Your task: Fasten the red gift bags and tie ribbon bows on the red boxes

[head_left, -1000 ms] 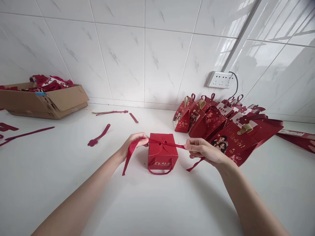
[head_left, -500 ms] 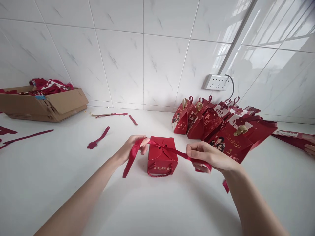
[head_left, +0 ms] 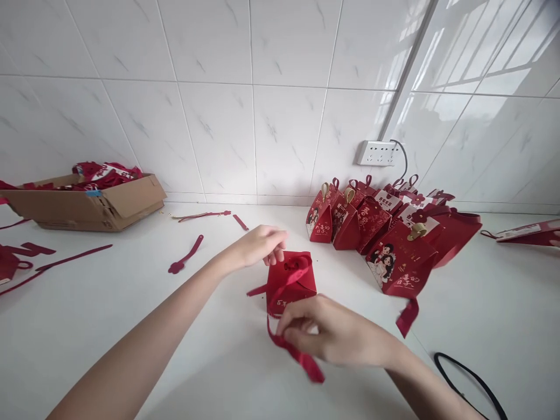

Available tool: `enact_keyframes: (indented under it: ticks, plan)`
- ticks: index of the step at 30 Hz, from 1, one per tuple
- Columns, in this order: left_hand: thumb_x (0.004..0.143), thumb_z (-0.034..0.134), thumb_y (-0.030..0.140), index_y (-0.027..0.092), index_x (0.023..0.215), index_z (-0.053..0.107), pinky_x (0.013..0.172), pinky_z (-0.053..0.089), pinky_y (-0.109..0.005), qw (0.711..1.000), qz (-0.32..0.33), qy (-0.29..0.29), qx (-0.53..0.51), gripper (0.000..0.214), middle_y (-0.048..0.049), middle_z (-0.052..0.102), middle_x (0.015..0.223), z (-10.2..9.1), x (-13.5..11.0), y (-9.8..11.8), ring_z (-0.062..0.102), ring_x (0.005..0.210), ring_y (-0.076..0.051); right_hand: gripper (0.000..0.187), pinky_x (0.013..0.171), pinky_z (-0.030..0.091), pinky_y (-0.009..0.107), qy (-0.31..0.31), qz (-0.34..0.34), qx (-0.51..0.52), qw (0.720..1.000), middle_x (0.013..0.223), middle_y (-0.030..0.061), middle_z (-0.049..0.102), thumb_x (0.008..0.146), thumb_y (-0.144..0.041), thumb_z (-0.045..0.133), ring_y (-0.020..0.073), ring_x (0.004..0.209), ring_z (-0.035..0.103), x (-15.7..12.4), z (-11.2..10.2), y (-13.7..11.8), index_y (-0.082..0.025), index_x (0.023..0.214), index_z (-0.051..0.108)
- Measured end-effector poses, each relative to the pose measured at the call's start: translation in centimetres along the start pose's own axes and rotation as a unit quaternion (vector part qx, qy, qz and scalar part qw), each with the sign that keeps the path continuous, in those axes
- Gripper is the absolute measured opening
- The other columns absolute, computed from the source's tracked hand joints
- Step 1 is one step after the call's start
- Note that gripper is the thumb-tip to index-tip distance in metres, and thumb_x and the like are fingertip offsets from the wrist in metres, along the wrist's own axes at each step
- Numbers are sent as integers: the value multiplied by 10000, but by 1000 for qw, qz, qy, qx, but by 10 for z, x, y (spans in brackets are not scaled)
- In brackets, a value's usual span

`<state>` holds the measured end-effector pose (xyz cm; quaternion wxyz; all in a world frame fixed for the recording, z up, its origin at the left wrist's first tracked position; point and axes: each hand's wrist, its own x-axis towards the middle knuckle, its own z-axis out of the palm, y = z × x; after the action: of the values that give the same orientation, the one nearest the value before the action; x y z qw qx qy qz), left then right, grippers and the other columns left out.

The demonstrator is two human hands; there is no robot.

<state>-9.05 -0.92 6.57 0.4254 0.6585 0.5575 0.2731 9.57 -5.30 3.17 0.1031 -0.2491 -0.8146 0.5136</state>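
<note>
A small red gift box [head_left: 289, 290] with gold lettering stands on the white table. A red ribbon [head_left: 296, 273] loops over its lid, and one tail sticks out past the box's left side. Over the back left corner of the lid hovers my left hand [head_left: 263, 244], fingers bent and apart, with no ribbon visible in it. My right hand [head_left: 324, 329], in front of the box, pinches the ribbon's other end between thumb and fingers; its tail dangles below. That hand partly covers the box front and its cord handle.
Several red gift boxes [head_left: 400, 262] cluster at the right by the tiled wall, below a power strip [head_left: 377, 153]. At left, a cardboard box [head_left: 98, 210] holds red pieces. A flower-ended strap [head_left: 186, 255] lies nearby. A black cable [head_left: 472, 379] curves at lower right.
My right hand has drawn its ribbon end leftward and toward me, in front of the box. My left hand has let go of its tail and moved right, over the lid. The view has tilted up.
</note>
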Motion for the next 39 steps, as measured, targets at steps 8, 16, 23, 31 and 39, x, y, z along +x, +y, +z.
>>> enact_keyframes:
  ticks: [8,16,23,31,39]
  plan:
    - [661,633,483,204,566,442,474,205,-274,982,-3,86,169,351,17,490,532,29,-18,-7,378,431,-120,198,547,364,226,85,64,17,994,653,9,572,841,-325,499,116,588,485,-33,-33,17,-173,785,611]
    - [734,487,363,198,530,367,519,232,-270,985,-81,71,132,289,17,430,531,-9,-39,-24,359,465,-120,200,553,374,286,333,197,-32,922,579,6,507,789,-371,496,155,570,480,-51,-80,59,-198,710,561]
    - [534,684,565,204,831,620,643,359,-264,971,-119,86,190,472,-100,638,1049,-26,-60,-34,574,907,-276,286,852,395,347,360,123,-143,914,1112,107,588,801,-425,533,241,982,563,-25,-60,53,-205,965,616]
    - [675,538,647,194,778,534,581,337,-278,985,-70,143,73,464,-55,620,726,25,-22,-37,570,694,-235,407,640,381,317,282,156,-43,946,578,42,590,814,-545,481,195,609,577,13,-35,34,-184,625,481]
    - [693,576,595,198,626,381,416,147,-238,996,-67,39,-54,447,46,366,592,17,-20,-42,254,410,-54,388,652,437,277,220,104,97,965,636,4,547,720,-524,629,122,625,535,8,-38,49,-163,647,508]
